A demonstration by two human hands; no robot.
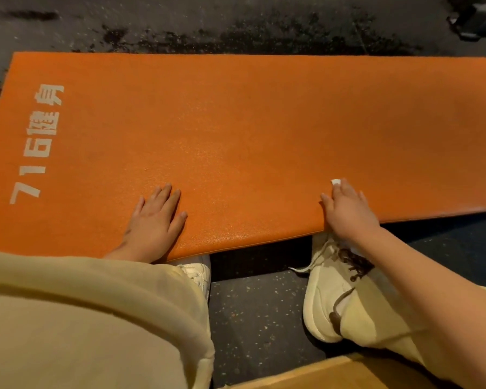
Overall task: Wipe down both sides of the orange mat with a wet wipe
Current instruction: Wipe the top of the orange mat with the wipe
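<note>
The orange mat (264,130) lay spread out on the dark speckled floor (258,313), with its long side running across the view. White printed characters (37,144) stood near its left end. The near edge of the mat lay over the toes of the person's two pale shoes, so there it seemed a little lifted from the floor.

The left hand (155,220) rested flat on the mat, close to the near edge. Its grip was open: the fingers were straight and a little spread, and it held nothing.

The right hand (348,209) rested on the mat further to the right, also at the near edge and well apart from the left hand. Its fingers were stretched forward and pressed a white wet wipe (335,181) against the orange surface. Only a small corner of the wipe showed beyond the fingertips; the rest was hidden under the hand. Its grip also looked open, pressing and not pinching.
</note>
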